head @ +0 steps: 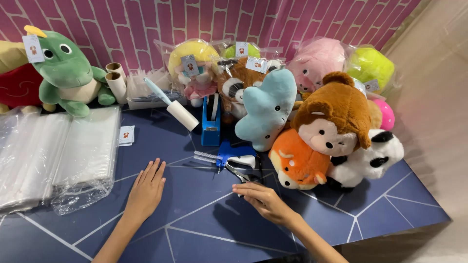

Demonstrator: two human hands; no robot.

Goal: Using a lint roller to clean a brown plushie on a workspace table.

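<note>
My left hand (146, 187) lies flat and open, palm down, on the dark blue tabletop with pale geometric lines (204, 229), holding nothing. My right hand (263, 197) is also open, fingers stretched leftward, its fingertips just beside the small metal scissors with dark handles (241, 174) that lie near the middle of the table. Touching or nearly touching the scissors, just behind them, rests the blue and white plastic tagging gun (233, 157). I judge the scissors light, stiff and hard, with slick blades (the points look sharp), so the handle loops are the place to take hold. The gun looks light too, best gripped around its white handle, away from the thin needle end. To my left sits a stack of clear plastic bags (58, 156). To my right soft toys pile up: an orange plush fox (295, 165), a brown plush monkey (334, 122) and a light blue plush star (267, 109).
</note>
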